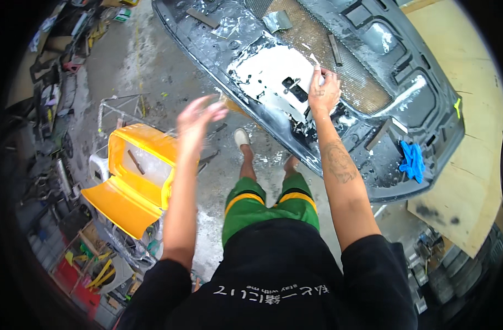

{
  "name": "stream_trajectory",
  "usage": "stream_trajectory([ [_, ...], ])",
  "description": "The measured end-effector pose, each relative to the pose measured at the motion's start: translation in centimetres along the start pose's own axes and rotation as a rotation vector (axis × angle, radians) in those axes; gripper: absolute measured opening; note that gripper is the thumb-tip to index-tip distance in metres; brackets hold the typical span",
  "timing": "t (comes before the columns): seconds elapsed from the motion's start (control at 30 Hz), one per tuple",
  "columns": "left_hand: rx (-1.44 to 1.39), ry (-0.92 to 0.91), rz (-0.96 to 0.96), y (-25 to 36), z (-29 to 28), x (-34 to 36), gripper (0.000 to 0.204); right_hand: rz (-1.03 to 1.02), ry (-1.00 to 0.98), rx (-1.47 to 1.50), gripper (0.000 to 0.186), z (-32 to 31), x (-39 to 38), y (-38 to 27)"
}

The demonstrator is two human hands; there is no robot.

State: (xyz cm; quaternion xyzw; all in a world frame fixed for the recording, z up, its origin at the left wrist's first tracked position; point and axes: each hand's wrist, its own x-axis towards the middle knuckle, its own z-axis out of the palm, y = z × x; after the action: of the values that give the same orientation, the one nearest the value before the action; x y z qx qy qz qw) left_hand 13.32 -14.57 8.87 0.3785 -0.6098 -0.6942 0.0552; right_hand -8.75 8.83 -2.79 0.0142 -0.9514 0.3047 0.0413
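The hands are standing well apart; clock directions are being taken from the middle of the view. The left hand (199, 116) is hovering at half past ten, off the near edge of the panel (372, 55), loosely open with its fingers parted; it is blurring and holding nothing visible. The right hand (324, 94) is reaching over the panel at half past one, bending its fingers at the right edge of the white patch (270, 67). Whether it is gripping anything cannot be told.

The dark panel is spreading from eleven round past three o'clock. The patch is covering its near part toward half past twelve, surrounding a dark opening. Brown mesh (357, 82) is showing at one o'clock. Three dark strips (335, 50) are lying on the panel at half past eleven, one and half past two. A grey sheet (276, 21) is resting just past twelve, a blue cloth (412, 160) at three.

At nine o'clock a yellow box (147, 137) is standing with its lid (119, 208) open, a fourth strip (135, 162) lying inside.
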Motion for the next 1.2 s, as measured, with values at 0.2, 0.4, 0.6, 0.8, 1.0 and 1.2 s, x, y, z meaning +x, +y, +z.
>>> stream_trajectory([
  [0.2, -0.104, 0.146, 0.225, -5.1, 14.0, 4.3, 0.017, -0.097, -0.033, 0.048, 0.045, -0.3, -0.3, 0.1],
  [0.4, -0.056, 0.343, 0.362, -9.0, 16.9, 1.7, 0.017, -0.239, -0.038, 0.026, 0.05, -1.0, -0.2, 0.9],
  [0.6, -0.061, 0.551, 0.38, -11.0, 20.7, 1.6, 0.018, -0.25, -0.044, 0.038, 0.037, -0.5, -0.7, 0.3],
  [0.8, -0.208, 0.477, 0.301, -11.7, 18.9, 0.1, 0.017, -0.227, -0.047, 0.003, 0.036, -0.1, -0.6, 0.8],
  [1.0, -0.046, 0.647, 0.443, -10.2, 19.9, 3.1, 0.018, -0.259, -0.046, -0.012, 0.039, -0.1, -0.6, 0.5],
  [1.2, 0.142, 0.804, 0.569, -9.8, 21.5, 5.0, 0.02, -0.268, -0.053, 0.003, 0.041, 0.0, 0.0, 0.2],
])
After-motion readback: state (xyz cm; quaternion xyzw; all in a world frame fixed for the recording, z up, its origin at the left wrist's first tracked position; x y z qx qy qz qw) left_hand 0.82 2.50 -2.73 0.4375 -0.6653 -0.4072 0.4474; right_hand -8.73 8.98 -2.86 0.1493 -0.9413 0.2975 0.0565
